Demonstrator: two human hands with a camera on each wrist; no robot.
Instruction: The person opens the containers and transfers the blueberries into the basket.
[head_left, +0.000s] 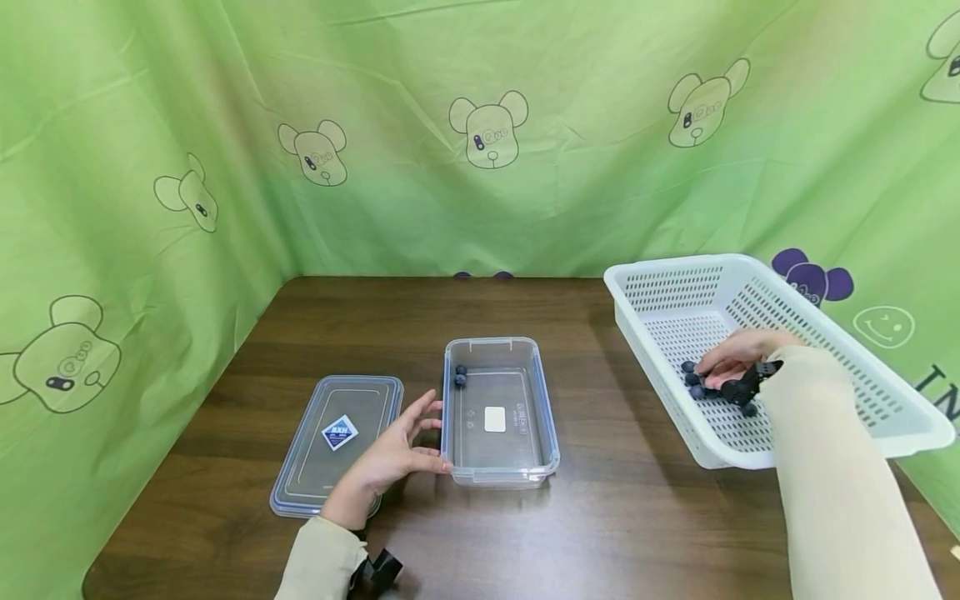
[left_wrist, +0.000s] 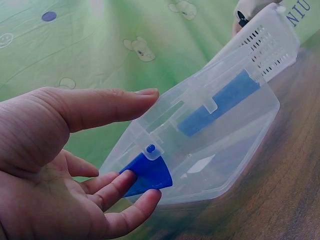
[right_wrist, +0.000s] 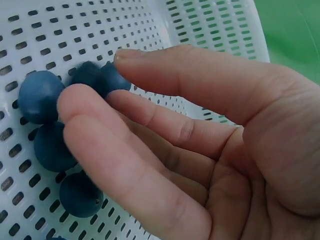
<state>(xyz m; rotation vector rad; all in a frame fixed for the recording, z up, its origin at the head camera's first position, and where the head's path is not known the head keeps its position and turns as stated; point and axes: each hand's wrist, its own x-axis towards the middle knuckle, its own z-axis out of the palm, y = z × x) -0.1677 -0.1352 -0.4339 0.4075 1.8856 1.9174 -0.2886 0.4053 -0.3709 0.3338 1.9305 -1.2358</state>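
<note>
My left hand [head_left: 401, 446] touches the left side of a clear plastic food container [head_left: 498, 479]. In the left wrist view its fingers rest by a blue clip [left_wrist: 150, 175] and the thumb lies near the rim. Two blueberries [head_left: 461, 381] sit in the container's far left corner. Inside the white perforated basket [head_left: 720, 454], my right hand [head_left: 738, 354] reaches down among several blueberries [head_left: 697, 392]. In the right wrist view, the thumb and fingers stand apart beside the blueberries [right_wrist: 41, 97], with no berry plainly held. The fingers partly hide some berries.
Left of the container lies its clear lid [head_left: 307, 467] with a blue edge and a diamond sticker, partly behind my left wrist. The basket stands at the right of the brown wooden table [head_left: 600, 525]. A green printed curtain [head_left: 405, 208] encloses the back and sides.
</note>
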